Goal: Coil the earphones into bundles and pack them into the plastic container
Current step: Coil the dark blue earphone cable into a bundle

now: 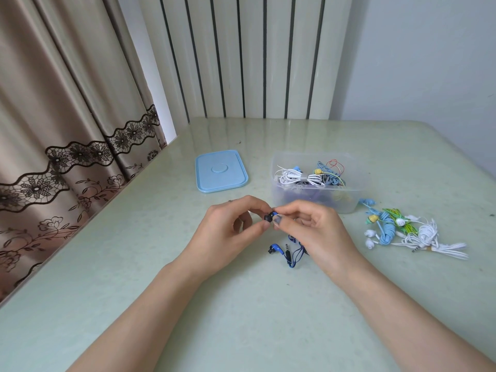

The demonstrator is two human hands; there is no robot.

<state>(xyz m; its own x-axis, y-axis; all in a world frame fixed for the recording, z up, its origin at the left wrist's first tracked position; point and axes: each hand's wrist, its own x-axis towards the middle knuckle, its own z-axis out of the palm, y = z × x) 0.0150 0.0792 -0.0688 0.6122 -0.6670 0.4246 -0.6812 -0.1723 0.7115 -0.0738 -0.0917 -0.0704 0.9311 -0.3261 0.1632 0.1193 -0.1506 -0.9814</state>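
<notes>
You pinched one bud of the dark blue earphones [271, 217] between your left hand [236, 226] and right hand [308, 229], the cord dangling to the table [134, 264]. Several bundles already lay in the plastic container [316, 202] beyond. The uncoiled earphones pile [408, 232] at right waited; the blue lid [221, 170] lay off at left.

Two bare forearms come in from the bottom edge, no sleeves showing anywhere up to the frame border. Left hand [228, 226] has a thin ring band on one finger, seen near the knuckle. Right hand [314, 229] has dark bluish-grey polish on the thumbnail; no watch or bracelet on either wrist.
</notes>
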